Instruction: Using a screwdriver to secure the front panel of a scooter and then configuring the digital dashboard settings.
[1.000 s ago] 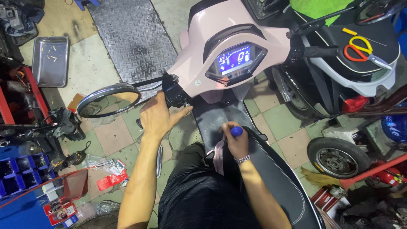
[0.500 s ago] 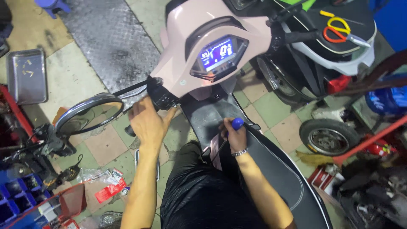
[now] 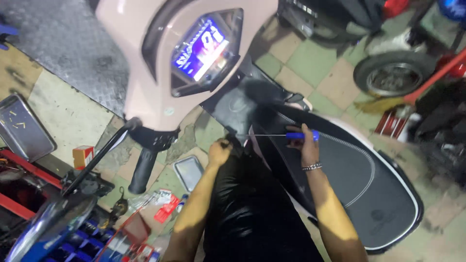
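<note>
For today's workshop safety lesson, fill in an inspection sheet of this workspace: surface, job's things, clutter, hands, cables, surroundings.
Surface: tiled floor, worn and patched; metal ramp plate at upper left.
Job's things: pink scooter with lit display; blue-handled screwdriver, shaft pointing at the panel below the display.
Clutter: two metal trays; small box; red packets; blue parts bin.
Hands: right hand grips the screwdriver; left hand closed at the panel near the shaft tip.
Cables: nothing seen.
Surroundings: loose wheel; red stand.
</note>
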